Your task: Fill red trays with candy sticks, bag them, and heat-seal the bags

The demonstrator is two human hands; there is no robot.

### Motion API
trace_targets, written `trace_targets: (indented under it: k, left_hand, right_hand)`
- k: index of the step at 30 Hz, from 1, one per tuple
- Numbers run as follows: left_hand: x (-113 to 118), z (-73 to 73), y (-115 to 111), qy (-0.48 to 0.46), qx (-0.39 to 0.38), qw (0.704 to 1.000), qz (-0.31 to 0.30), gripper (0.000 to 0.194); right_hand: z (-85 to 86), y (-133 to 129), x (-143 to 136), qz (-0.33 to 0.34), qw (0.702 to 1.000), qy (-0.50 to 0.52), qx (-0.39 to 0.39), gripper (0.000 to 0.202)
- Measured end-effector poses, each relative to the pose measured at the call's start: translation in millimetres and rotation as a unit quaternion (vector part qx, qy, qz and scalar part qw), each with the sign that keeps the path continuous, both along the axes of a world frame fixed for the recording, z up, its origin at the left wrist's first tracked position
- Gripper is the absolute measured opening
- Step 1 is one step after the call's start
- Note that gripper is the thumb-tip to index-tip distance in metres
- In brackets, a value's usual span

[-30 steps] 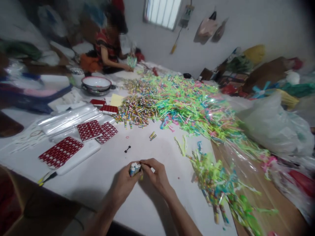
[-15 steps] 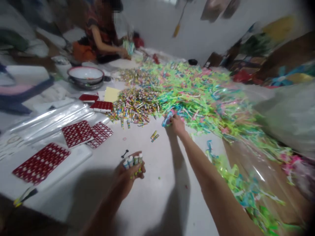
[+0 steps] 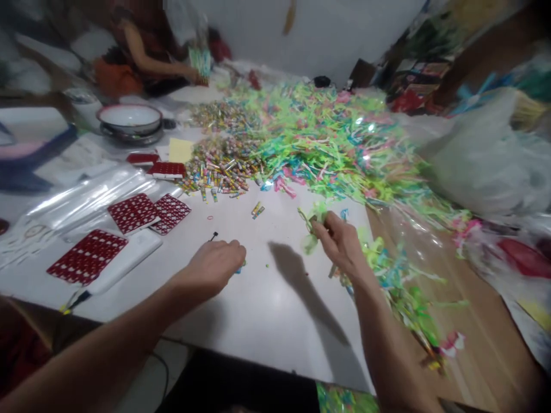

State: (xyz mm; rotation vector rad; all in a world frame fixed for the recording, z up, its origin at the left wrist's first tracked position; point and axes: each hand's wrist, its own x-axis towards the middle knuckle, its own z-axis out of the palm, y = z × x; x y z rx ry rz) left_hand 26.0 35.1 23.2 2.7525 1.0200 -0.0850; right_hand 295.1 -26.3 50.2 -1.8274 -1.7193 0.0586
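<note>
My left hand is closed, palm down, over the white table; a bit of the small printed tubes shows under its fingers. My right hand pinches a pale green ribbon piece above the table. Some tubes, partly hidden, lie beneath my right wrist. Two loose tubes rest between the hands, farther back. Behind them is a heap of printed tubes, and right of it a large heap of green, blue and pink ribbons.
Red patterned cards and clear plastic sheets lie at the left. Farther back are an enamel bowl and a person's arm. More ribbons and a big plastic bag are at the right.
My left hand has turned palm down over the tubes. My right hand has come back from the heap towards me, now with a pale green ribbon piece. The view has shifted.
</note>
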Motion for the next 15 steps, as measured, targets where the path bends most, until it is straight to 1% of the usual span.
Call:
trace_targets:
  k: [1, 2, 3, 4, 5, 6, 7, 8, 9, 10, 12, 13, 14, 15]
  left_hand:
    - [6, -6.3, 6, 0.029, -0.015, 0.999, -0.022, 0.021]
    - [11, -15.0, 11, 0.049, -0.03, 0.998, -0.029, 0.019]
    - [14, -25.0, 16, 0.032, -0.037, 0.998, -0.048, 0.018]
    - [15, -35.0, 20, 0.016, -0.045, 0.997, -0.06, 0.017]
    - [14, -43.9, 21, -0.012, -0.049, 0.997, -0.053, 0.018]
    - [12, -51.1, 21, -0.052, -0.064, 0.996, -0.035, 0.02]
    - [10, -56.2, 17, -0.102, -0.095, 0.99, 0.005, 0.023]
    - [9, -59.1, 11, -0.167, -0.146, 0.973, 0.059, 0.026]
    - [10, -60.1, 3, -0.243, -0.216, 0.938, 0.12, 0.028]
    - [13, -59.7, -7, -0.321, -0.294, 0.883, 0.178, 0.03]
    - [24, -56.4, -31, -0.45, -0.434, 0.735, 0.264, 0.033]
    - [30, -54.5, -42, -0.496, -0.479, 0.664, 0.291, 0.036]
    - [35, -52.8, -52, -0.53, -0.506, 0.607, 0.309, 0.038]
    - [38, -51.6, -61, -0.555, -0.518, 0.565, 0.324, 0.04]
  right_hand:
    - [-11.6, -6, -4, -0.014, 0.998, 0.054, 0.005, 0.031]
    - [-26.4, -12, -9, -0.022, 0.995, 0.1, 0.009, 0.03]
    - [-42.9, -16, -14, -0.022, 0.991, 0.133, 0.003, 0.029]
    - [-59.4, -20, -19, -0.006, 0.988, 0.156, -0.011, 0.027]
    - [-74.1, -23, -24, 0.003, 0.983, 0.183, -0.022, 0.025]
    - [-85.7, -27, -28, 0.007, 0.977, 0.21, -0.03, 0.024]
    - [-93.4, -31, -32, 0.005, 0.972, 0.234, -0.027, 0.023]
    - [-97.1, -35, -35, 0.003, 0.968, 0.251, -0.013, 0.021]
    - [-97.3, -38, -38, 0.013, 0.968, 0.25, 0.01, 0.019]
    - [-95.1, -42, -40, 0.035, 0.973, 0.227, 0.035, 0.017]
    - [-88.5, -49, -44, 0.095, 0.985, 0.129, 0.057, 0.02]
    - [-86.1, -53, -45, 0.122, 0.989, 0.07, 0.042, 0.024]
    - [-84.9, -58, -46, 0.142, 0.99, 0.015, 0.009, 0.026]
    - [-84.8, -63, -47, 0.151, 0.988, -0.028, -0.032, 0.027]
